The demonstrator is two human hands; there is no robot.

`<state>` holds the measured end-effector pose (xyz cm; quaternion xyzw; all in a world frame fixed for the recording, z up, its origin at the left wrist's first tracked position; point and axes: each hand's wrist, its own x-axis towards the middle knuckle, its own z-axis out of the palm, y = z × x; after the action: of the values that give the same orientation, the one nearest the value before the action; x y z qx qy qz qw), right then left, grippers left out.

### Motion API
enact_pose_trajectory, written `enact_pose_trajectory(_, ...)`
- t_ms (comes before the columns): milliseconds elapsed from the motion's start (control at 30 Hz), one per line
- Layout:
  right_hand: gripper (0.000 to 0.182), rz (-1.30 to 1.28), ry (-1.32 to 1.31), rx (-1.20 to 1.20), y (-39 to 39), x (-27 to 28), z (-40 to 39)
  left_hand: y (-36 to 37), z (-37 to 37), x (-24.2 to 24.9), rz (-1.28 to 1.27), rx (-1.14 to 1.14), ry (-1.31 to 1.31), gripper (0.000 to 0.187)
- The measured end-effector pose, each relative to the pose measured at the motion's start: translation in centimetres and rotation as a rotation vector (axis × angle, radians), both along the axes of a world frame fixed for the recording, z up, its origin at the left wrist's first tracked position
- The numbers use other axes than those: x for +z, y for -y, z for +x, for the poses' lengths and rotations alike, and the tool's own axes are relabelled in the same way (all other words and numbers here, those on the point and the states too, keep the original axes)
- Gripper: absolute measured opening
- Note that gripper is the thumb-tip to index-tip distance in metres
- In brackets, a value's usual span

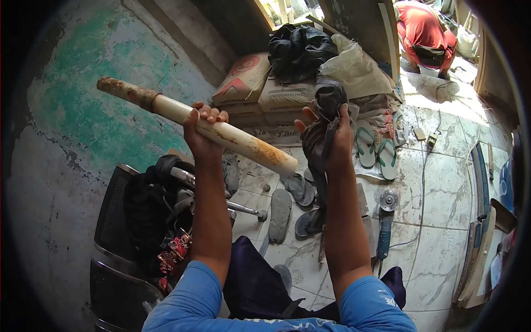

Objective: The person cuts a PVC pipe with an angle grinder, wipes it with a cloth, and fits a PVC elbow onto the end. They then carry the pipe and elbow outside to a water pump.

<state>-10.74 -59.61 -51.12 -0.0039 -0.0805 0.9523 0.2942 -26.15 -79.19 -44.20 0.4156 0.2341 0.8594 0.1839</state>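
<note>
My left hand [207, 133] is wrapped round the middle of a white plastic pipe [257, 149]. The pipe slants across the view, its far-left end caked in brown dirt and its lower right end stained yellow-brown. In my right hand [340, 135] is a dark strip of cloth or rubber [331, 97], bunched up at the top, with a length hanging below the palm. The thumb presses against it while some fingers are spread; its material I cannot make out. Pipe and strip are apart.
Cement bags [240, 83] are stacked ahead, with a black plastic bag [301, 52] on top. An angle grinder [385, 221] with a cord and several sandals [280, 216] lie on the tiles. Metal chairs [119, 210] holding clothes stand left. A person in red [423, 27] bends beyond the doorway.
</note>
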Motion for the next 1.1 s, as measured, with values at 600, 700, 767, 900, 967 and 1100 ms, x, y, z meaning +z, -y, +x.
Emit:
enact_pose_trajectory(600,0.068,0.833,0.415,-0.810,3.9,-2.9,-4.2,-3.9,8.3,-13.6,-0.831,0.434,-0.468,0.072)
enact_pose_trajectory(700,0.072,0.122,0.094,-0.550,0.3,-0.1,-1.5,-3.9,9.2,-13.9,-0.970,0.433,-0.507,0.062)
enact_pose_trajectory(767,0.080,0.169,0.091,-0.515,-0.8,0.6,0.0,-4.4,10.5,-12.6,-1.001,0.592,-0.610,0.053)
enact_pose_trajectory(900,0.100,0.730,0.566,-0.997,0.1,1.5,-1.2,-5.0,11.2,-13.2,-1.080,0.944,-0.863,0.039)
enact_pose_trajectory(967,0.111,0.791,0.599,-1.007,-0.8,1.1,-1.1,-4.7,11.9,-13.0,-1.144,1.025,-1.040,0.041)
enact_pose_trajectory(1100,0.130,0.838,0.681,-1.048,-6.0,1.3,0.5,-2.9,13.4,-13.9,-1.204,0.756,-1.018,0.040)
